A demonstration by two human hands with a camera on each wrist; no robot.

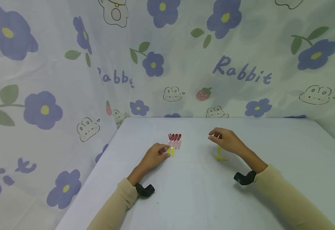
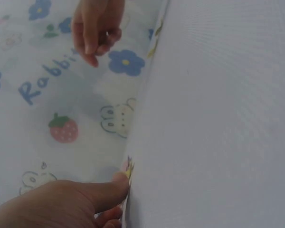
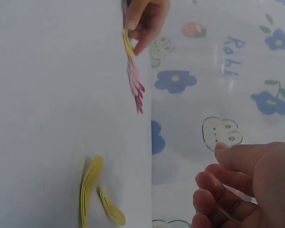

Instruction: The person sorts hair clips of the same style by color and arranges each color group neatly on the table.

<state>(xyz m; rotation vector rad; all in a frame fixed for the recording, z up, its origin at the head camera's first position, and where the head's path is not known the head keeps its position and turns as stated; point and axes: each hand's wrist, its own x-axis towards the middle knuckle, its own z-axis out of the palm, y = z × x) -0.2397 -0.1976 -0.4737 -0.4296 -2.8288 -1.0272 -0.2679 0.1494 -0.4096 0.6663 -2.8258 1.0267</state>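
Red snap hair clips (image 1: 175,137) lie side by side in a row, with pink snap hair clips (image 1: 176,144) just below them. Two yellow snap hair clips (image 1: 172,151) sit under the pink ones. My left hand (image 1: 154,157) pinches the leftmost yellow clip (image 3: 128,43) between thumb and index finger, low at the table. Off to the right, my right hand (image 1: 226,139) is raised over more yellow clips (image 1: 221,158), its fingers loosely bent and holding nothing. In the right wrist view those loose yellow clips (image 3: 90,187) lie apart from the fingers.
A white table (image 1: 193,191) spreads beneath both hands. Behind it and along its left side hangs a printed curtain (image 1: 184,64) with flowers and rabbits. Dark wrist cameras (image 1: 245,178) stick out from both forearms.
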